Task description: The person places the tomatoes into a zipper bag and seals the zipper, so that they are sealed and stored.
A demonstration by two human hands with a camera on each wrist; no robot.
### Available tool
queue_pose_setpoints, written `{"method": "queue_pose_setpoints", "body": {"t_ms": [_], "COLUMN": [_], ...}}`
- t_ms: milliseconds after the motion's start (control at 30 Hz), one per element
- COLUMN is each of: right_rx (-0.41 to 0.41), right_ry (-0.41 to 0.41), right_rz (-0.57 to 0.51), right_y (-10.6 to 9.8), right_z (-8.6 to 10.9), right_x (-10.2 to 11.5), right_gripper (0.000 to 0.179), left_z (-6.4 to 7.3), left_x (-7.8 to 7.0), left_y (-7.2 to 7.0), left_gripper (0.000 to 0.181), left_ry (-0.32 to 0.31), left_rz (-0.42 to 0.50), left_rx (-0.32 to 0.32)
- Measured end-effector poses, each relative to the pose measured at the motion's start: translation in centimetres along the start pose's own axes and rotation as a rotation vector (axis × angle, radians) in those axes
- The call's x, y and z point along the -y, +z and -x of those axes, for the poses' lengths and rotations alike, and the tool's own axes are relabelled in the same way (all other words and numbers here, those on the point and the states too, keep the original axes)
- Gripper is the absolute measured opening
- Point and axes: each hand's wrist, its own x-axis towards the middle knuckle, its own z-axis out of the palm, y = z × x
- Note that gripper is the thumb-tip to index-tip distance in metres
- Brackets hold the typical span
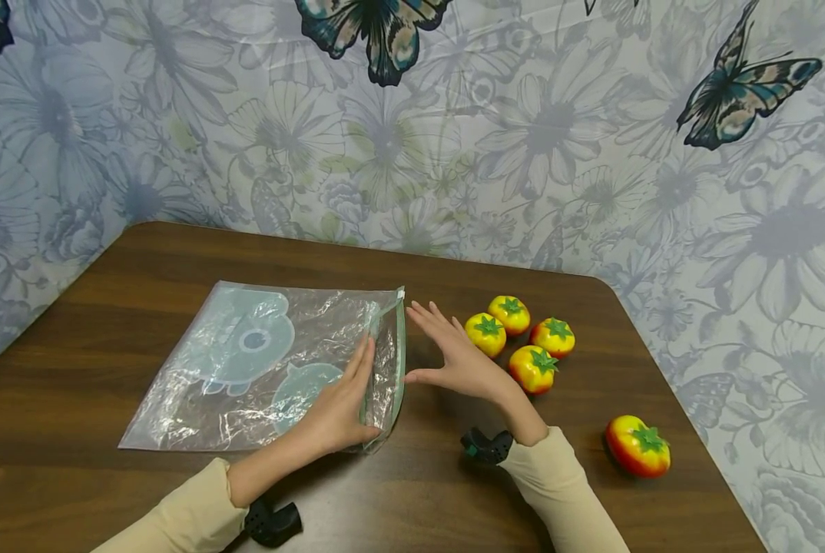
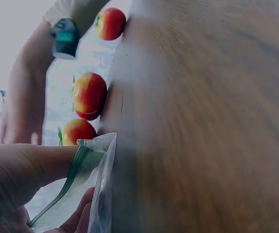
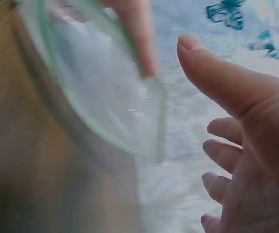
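Note:
A clear zip bag (image 1: 198, 415) with a green-edged mouth lies on the table, pale blue cartoon shapes printed on it. My left hand (image 1: 339, 403) is at the mouth, fingers straight and thumb spread along the edge. There the mouth gapes, and in the right wrist view its green rim (image 3: 88, 124) bows apart beside the left hand (image 3: 137, 34). Off the right side of the bag hovers my right hand (image 1: 461, 361), empty, with fingers spread. Just beyond it sit several toy tomatoes (image 1: 533, 369), yellow and red with green leaf tops.
Another toy tomato (image 1: 637, 445) lies apart near the right edge of the brown wooden table (image 1: 412, 499). Behind the table hangs a flowered backdrop (image 1: 551, 138) with butterflies. Each wrist wears a black camera (image 1: 485, 445).

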Motion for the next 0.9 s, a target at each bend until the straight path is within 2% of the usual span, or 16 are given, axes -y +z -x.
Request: {"method": "queue_pose_setpoints", "body": {"t_ms": [167,300,600,900], "right_rx": [-0.048,-0.082,-0.155,-0.246], "right_ry": [-0.036,-0.023,0.121,0.202], "right_rz": [0.023,0.065,0.116,0.117], "right_y": [-2.8,-4.8,-7.9,-9.7], "right_z": [2.0,4.1,9.4,13.6], "right_x": [1.3,1.6,0.0,-2.0], "right_gripper": [0.091,0.094,0.090,0.091], "left_z": [0.1,0.0,0.0,0.0], "left_x": [-0.3,-0.6,-0.7,-0.8], "left_y": [0.0,-0.1,-0.4,-0.6], "left_gripper": [0.129,0.128,0.123,0.119], "left_ry": [-0.003,0.000,0.003,-0.015], "left_rz": [-0.018,-0.025,-0.005,0.009], "left_rx": [0.002,0.010,0.006,0.003]}}
